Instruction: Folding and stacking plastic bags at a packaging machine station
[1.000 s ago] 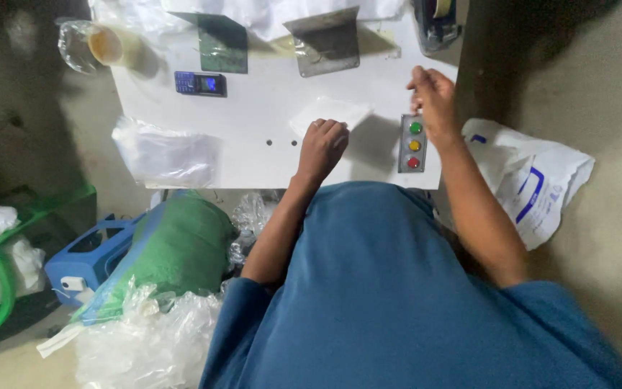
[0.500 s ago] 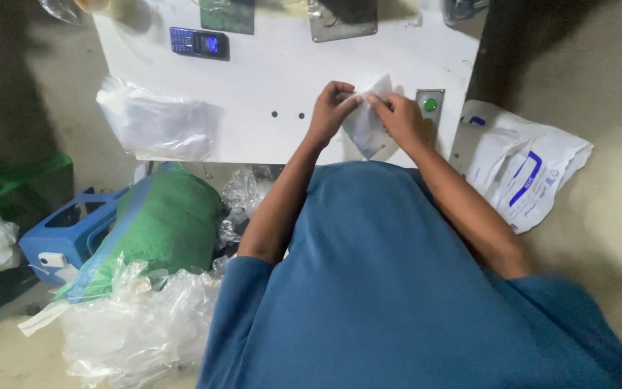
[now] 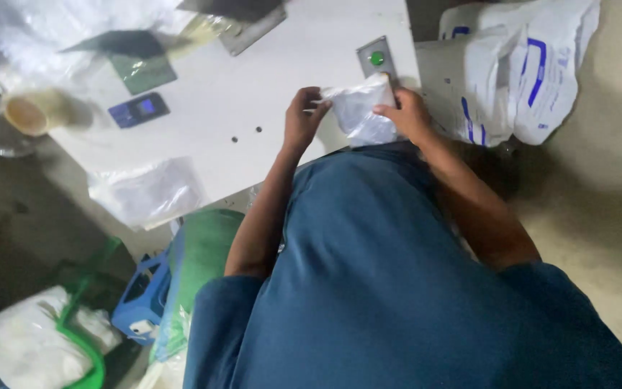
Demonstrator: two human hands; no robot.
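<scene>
A small clear plastic bag (image 3: 360,109) is held up between both hands at the near edge of a white table (image 3: 268,79). My left hand (image 3: 304,115) pinches its left edge. My right hand (image 3: 402,114) grips its right side. Just behind the bag sits a grey button box (image 3: 377,59) with a green button showing. My blue shirt fills the lower part of the view.
On the table lie a dark phone-like device (image 3: 138,109), a green sheet (image 3: 142,70), a tape roll (image 3: 29,112) and a pile of clear bags (image 3: 149,191). A white bag with blue print (image 3: 512,65) hangs at the right. A blue case (image 3: 142,292) and green fabric (image 3: 203,252) sit on the floor.
A second ago my hands were apart on the table, the right by the button box. They came together on the plastic bag and lifted it toward me; the view has tilted.
</scene>
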